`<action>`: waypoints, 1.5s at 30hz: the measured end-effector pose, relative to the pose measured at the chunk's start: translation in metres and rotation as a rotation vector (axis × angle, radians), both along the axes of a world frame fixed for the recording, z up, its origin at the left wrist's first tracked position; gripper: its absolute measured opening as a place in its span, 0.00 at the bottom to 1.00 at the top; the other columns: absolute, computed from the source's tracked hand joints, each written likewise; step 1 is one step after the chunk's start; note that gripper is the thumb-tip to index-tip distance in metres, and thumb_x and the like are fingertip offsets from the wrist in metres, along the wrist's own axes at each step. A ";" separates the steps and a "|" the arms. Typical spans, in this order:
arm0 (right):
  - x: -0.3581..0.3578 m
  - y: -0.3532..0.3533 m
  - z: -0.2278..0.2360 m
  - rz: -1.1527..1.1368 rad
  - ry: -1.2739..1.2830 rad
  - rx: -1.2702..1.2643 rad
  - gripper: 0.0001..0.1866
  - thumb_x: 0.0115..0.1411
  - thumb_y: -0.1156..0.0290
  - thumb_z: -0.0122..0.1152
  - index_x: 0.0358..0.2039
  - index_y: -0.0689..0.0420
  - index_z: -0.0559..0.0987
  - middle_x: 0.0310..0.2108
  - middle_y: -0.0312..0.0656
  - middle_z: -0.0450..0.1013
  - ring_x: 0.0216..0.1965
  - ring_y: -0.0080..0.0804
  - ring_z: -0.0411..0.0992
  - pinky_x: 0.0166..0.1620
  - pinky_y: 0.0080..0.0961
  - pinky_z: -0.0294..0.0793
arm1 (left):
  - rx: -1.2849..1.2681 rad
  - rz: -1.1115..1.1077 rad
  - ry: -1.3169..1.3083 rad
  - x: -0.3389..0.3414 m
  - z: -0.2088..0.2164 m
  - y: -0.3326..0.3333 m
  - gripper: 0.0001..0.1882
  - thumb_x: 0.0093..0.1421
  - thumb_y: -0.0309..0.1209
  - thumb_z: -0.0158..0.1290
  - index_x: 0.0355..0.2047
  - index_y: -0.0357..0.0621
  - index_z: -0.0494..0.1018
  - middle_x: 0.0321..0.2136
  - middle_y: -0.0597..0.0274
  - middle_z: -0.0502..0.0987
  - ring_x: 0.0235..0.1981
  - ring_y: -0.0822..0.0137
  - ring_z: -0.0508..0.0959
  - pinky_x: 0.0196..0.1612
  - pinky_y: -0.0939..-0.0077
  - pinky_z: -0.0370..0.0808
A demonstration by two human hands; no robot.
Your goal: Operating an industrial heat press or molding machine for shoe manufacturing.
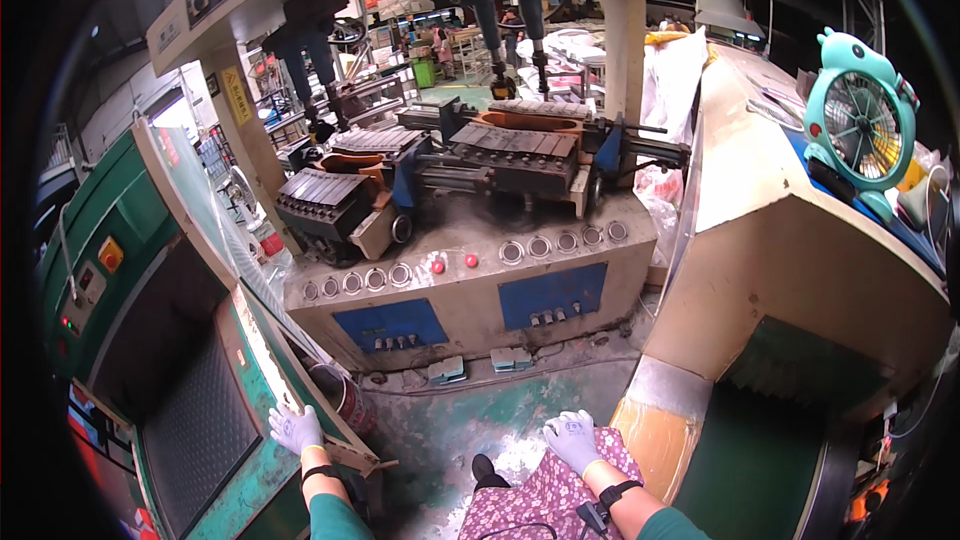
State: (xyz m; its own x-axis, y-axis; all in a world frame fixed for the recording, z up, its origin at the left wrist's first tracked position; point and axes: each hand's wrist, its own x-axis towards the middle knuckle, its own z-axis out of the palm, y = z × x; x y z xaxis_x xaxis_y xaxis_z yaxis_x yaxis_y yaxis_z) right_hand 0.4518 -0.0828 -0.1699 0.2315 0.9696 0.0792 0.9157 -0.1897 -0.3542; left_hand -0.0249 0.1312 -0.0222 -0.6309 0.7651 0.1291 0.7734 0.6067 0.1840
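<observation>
A slanted yellow warning label [237, 95] stands on the left-hand cream column [262, 158] of the twin-station press [465, 302], with a dark symbol near its top and small characters running down it. Dark printing marks the back of the right glove [571, 437] (fainter marks show on the left glove [296, 430] as well), too small to make out. The small plate [170, 34] at the left end of the overhead beam [240, 2] is unreadable too.

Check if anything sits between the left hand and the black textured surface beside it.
Only the green side rail lies between the left hand and the black textured surface; no loose object visible there.
</observation>
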 end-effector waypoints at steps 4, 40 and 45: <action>0.000 0.000 0.002 -0.011 -0.015 -0.017 0.14 0.63 0.54 0.54 0.35 0.44 0.86 0.40 0.36 0.81 0.52 0.34 0.73 0.59 0.44 0.60 | -0.027 -0.015 -0.009 0.014 0.012 -0.003 0.41 0.61 0.51 0.54 0.71 0.48 0.60 0.75 0.52 0.54 0.75 0.55 0.53 0.75 0.53 0.47; 0.004 0.000 0.002 -0.138 -0.028 0.100 0.14 0.59 0.54 0.57 0.36 0.48 0.84 0.39 0.35 0.79 0.50 0.36 0.73 0.53 0.42 0.68 | -0.009 -0.020 0.013 0.009 0.002 0.002 0.41 0.61 0.51 0.54 0.71 0.47 0.60 0.74 0.52 0.55 0.75 0.55 0.53 0.74 0.51 0.48; 0.003 0.001 -0.002 -0.122 -0.047 0.149 0.14 0.59 0.55 0.57 0.34 0.48 0.84 0.39 0.35 0.79 0.49 0.37 0.74 0.52 0.43 0.69 | -0.012 -0.012 0.016 0.007 0.005 -0.001 0.41 0.61 0.50 0.54 0.71 0.47 0.60 0.74 0.52 0.55 0.75 0.55 0.53 0.74 0.52 0.48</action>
